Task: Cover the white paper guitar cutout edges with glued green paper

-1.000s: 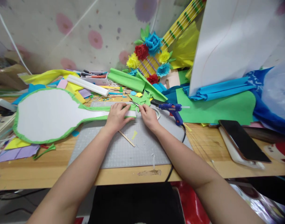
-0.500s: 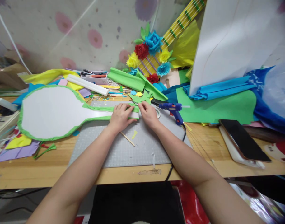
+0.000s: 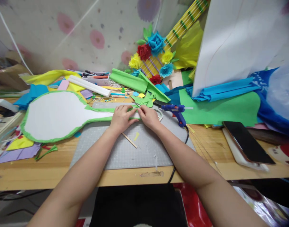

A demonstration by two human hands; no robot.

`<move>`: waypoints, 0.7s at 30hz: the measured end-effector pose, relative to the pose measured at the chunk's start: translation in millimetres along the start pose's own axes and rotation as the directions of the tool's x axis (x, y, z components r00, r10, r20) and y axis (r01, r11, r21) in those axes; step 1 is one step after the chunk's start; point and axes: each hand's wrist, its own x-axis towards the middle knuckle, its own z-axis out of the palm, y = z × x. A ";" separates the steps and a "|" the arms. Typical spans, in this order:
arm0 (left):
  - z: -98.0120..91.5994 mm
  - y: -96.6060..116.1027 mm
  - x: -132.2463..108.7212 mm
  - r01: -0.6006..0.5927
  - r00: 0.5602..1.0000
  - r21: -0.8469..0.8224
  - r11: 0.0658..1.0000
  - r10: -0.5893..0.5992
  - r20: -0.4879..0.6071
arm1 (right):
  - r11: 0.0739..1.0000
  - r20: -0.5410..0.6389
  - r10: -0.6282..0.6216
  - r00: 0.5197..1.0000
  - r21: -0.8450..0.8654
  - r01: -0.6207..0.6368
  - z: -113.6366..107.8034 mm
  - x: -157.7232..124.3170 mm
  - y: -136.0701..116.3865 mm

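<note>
A white lute-shaped board point(image 3: 56, 115) edged in green crepe paper lies flat, its neck reaching right over the grey cutting mat point(image 3: 116, 151). Near the end of that neck, my left hand point(image 3: 122, 118) grips it with thumb on the near edge and fingers across the top. Pressed close beside it, my right hand point(image 3: 148, 116) pinches the green crepe paper at the neck's tip; its fingertips are partly hidden. A thin wooden stick point(image 3: 129, 140) and a yellow paper scrap point(image 3: 136, 136) lie below my left hand.
A blue hot glue gun point(image 3: 175, 110) with a black cord lies right of my hands. Behind are green paper rolls point(image 3: 129, 80) and a yellow guitar-like piece with paper flowers point(image 3: 156, 56). A phone point(image 3: 247, 142) rests at the right, near a leaning white board point(image 3: 229, 47).
The lute-shaped board has shifted slightly right, its wide end settling lower. My right hand has moved a little left, its fingers now down on the neck's tip.
</note>
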 end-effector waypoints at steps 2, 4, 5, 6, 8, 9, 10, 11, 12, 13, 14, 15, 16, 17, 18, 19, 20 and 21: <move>1.9 -1.0 -0.4 -0.001 1.000 0.011 1.000 0.001 0.023 | 0.999 -0.032 0.054 0.998 -0.006 -0.054 -1.9 1.2 2.4; 4.1 -2.2 -1.0 0.001 0.998 0.021 1.000 -0.002 0.068 | 0.993 -0.053 0.108 0.993 -0.037 -0.110 -6.2 1.8 5.0; 4.9 -2.7 -1.3 0.005 0.996 0.024 1.000 -0.007 0.087 | 0.990 -0.055 0.124 0.991 -0.056 -0.127 -9.5 1.7 6.4; 5.4 -3.0 -1.6 0.011 0.995 0.025 1.000 -0.013 0.101 | 0.987 -0.045 0.135 0.990 -0.079 -0.138 -13.5 1.2 7.9; 5.2 -3.2 -2.2 0.020 0.993 0.022 1.000 -0.022 0.113 | 0.978 -0.006 0.151 0.988 -0.142 -0.151 -23.3 -0.8 11.5; 4.5 -3.0 -2.6 0.021 0.993 0.020 1.000 -0.023 0.117 | 0.972 0.018 0.155 0.988 -0.184 -0.149 -28.6 -2.2 13.7; 3.6 -2.7 -3.1 0.021 0.992 0.018 1.000 -0.023 0.121 | 0.963 0.041 0.152 0.988 -0.231 -0.138 -33.5 -4.0 16.2; 2.5 -2.2 -3.7 0.018 0.992 0.016 1.000 -0.020 0.124 | 0.953 0.062 0.140 0.988 -0.280 -0.117 -37.7 -6.0 19.1; 1.5 -1.8 -4.3 0.015 0.992 0.015 1.000 -0.017 0.127 | 0.941 0.084 0.122 0.989 -0.326 -0.088 -40.9 -8.1 22.0; 0.6 -1.4 -4.8 0.014 0.992 0.012 1.000 -0.015 0.127 | 0.929 0.107 0.103 0.989 -0.367 -0.057 -42.8 -10.3 24.9; 0.0 -1.0 -5.3 0.014 0.992 0.007 1.000 -0.015 0.125 | 0.916 0.129 0.089 0.988 -0.399 -0.030 -43.4 -12.3 27.5; -0.5 -0.8 -5.6 0.016 0.992 0.001 1.000 -0.016 0.123 | 0.905 0.146 0.081 0.986 -0.425 -0.011 -42.9 -14.1 29.7; -0.9 -0.8 -5.7 0.017 0.992 -0.007 1.000 -0.016 0.122 | 0.897 0.155 0.080 0.985 -0.442 -0.003 -41.4 -15.6 31.3; -1.2 -0.9 -5.7 0.017 0.992 -0.013 1.000 -0.015 0.122 | 0.892 0.159 0.082 0.984 -0.452 -0.001 -39.5 -16.6 32.1; -1.5 -1.1 -5.5 0.016 0.993 -0.015 1.000 -0.014 0.117 | 0.890 0.160 0.084 0.984 -0.457 -0.001 -37.6 -17.2 32.3; -1.9 -1.6 -5.2 0.015 0.994 -0.013 1.000 -0.014 0.108 | 0.890 0.162 0.084 0.983 -0.457 -0.001 -36.0 -17.4 31.8; -2.5 -2.2 -4.8 0.016 0.996 -0.004 1.000 -0.015 0.093 | 0.892 0.168 0.084 0.982 -0.452 0.001 -35.1 -17.4 30.8; -3.3 -3.0 -4.3 0.018 0.997 0.009 1.000 -0.019 0.070 | 0.896 0.176 0.084 0.981 -0.443 0.003 -35.0 -17.3 29.6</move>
